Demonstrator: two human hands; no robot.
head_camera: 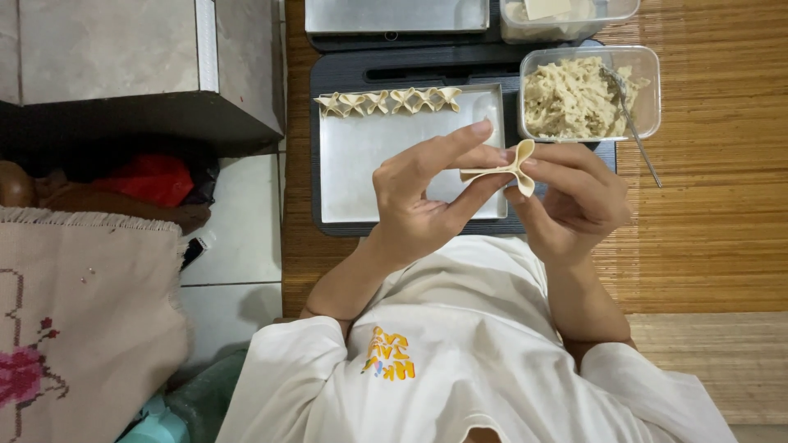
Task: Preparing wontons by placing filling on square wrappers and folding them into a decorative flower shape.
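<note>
Clearly both hands are busy with one small dumpling wrapper (502, 168), held in the air above the metal tray (361, 172). The left hand (419, 201) pinches the wrapper from the left side between thumb and forefinger, and its other fingers are stretched out. The right hand (570, 197) grips the folded right end of the wrapper with the fingers bent close together; the fingertips are partly hidden behind the dough, so how exactly they press is hard to tell. What is inside the wrapper cannot be seen.

On the far edge of the tray lies a row of finished folded dumplings (387, 101), touching one another. The tray sits on a dark board (328, 74), and the hands cover its near right corner. To the right stands a clear plastic box of pale filling (566, 98) with a spoon (632, 123) leaning in it. A second box (566, 16) and another metal tray (394, 15) are cut off by the top edge. Everything rests on a woven mat (714, 205). At the left, an embroidered cloth (82, 312) is only partly visible.
</note>
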